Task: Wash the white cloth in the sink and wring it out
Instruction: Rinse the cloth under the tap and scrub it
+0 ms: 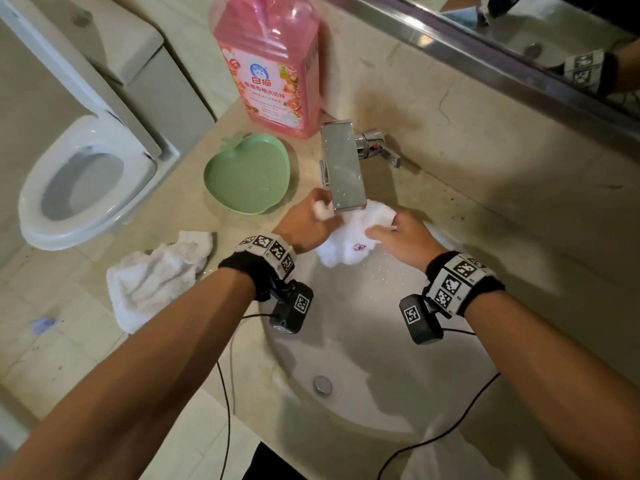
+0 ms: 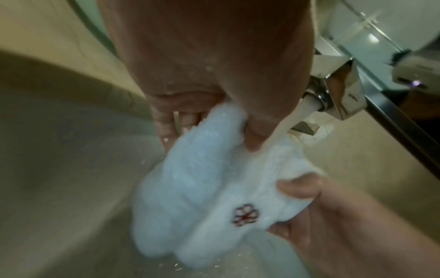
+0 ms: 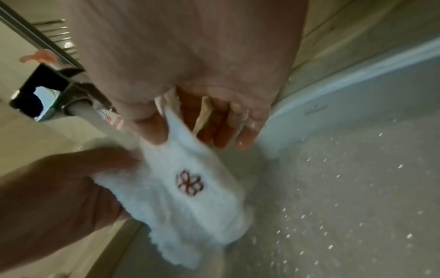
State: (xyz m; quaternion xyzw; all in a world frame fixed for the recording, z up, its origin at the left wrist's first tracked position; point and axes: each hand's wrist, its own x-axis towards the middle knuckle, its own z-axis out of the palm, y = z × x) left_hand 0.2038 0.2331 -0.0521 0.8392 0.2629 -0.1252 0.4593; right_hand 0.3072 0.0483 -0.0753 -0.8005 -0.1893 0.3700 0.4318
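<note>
A wet white cloth (image 1: 349, 239) with a small red emblem hangs bunched under the chrome faucet (image 1: 343, 168), above the sink basin (image 1: 363, 341). My left hand (image 1: 323, 211) pinches its left upper part between thumb and fingers. My right hand (image 1: 381, 230) grips its right side. In the left wrist view, water runs from the spout (image 2: 333, 101) onto the cloth (image 2: 202, 178) beside my left hand (image 2: 214, 120), while the right hand (image 2: 309, 190) holds the emblem corner. In the right wrist view, my right hand (image 3: 185, 127) pinches the cloth (image 3: 190, 197) from above.
A pink detergent bottle (image 1: 273, 64) and a green apple-shaped dish (image 1: 247, 174) stand on the counter left of the faucet. A second white cloth (image 1: 156, 278) lies at the counter's left edge. A toilet (image 1: 86, 181) is further left. The drain (image 1: 322, 384) sits low in the basin.
</note>
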